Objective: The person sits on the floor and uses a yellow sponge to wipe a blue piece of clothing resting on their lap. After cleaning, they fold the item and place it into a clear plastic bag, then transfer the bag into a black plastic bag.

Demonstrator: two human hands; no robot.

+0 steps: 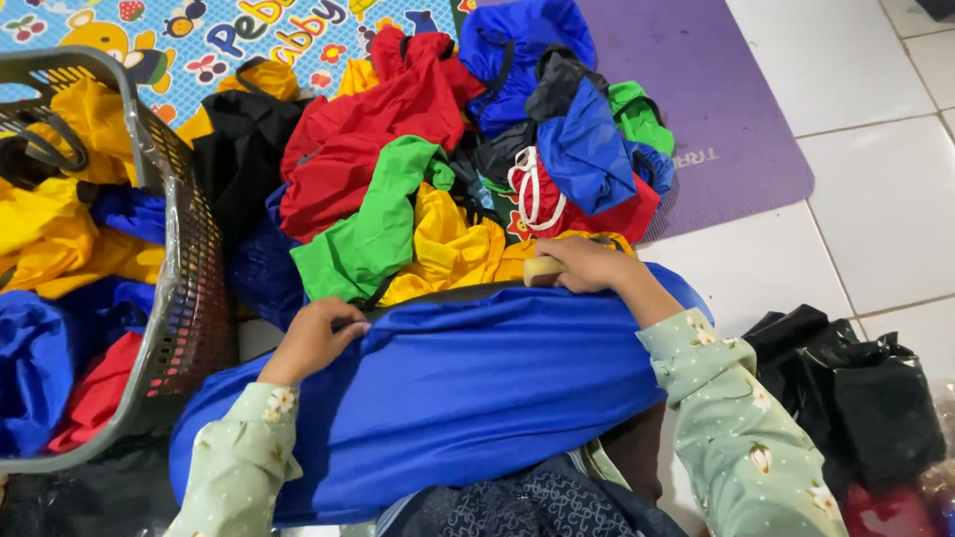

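Note:
A large blue cloth (468,388) lies spread across my lap. My left hand (313,338) grips its far edge at the left, fingers curled over the dark trim. Over at the cloth's far right edge, my right hand (587,267) is closed around a small pale yellow block-like object (542,270). Just beyond both hands lies a heap of coloured cloths: green (368,234), yellow (453,249), red (368,139), blue (587,149) and black (244,149).
A dark plastic basket (184,249) at the left holds yellow, blue and red cloths. A purple mat (716,89) and a patterned play mat (229,35) lie beyond the heap. Black plastic bags (856,388) sit on the white tiled floor at the right.

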